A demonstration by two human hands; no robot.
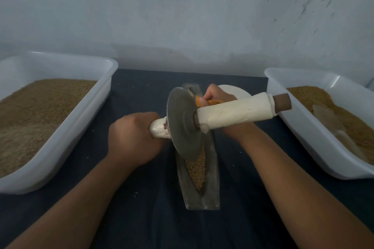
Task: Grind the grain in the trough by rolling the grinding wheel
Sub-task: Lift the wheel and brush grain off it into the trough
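In the trough (212, 194), wheel (182, 123) beside left grip (133, 137) clasping its handle (159, 130); right grip (216, 95) pinches orange tool (212, 102).

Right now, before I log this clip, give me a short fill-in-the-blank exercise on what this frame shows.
1. The left grip holds the short handle of the grinding wheel, which stands in the ____.
2. The tool in the right grip is coloured ____.
3. The left tub and the right tub are both coloured ____.
Missing words: trough; orange; white.
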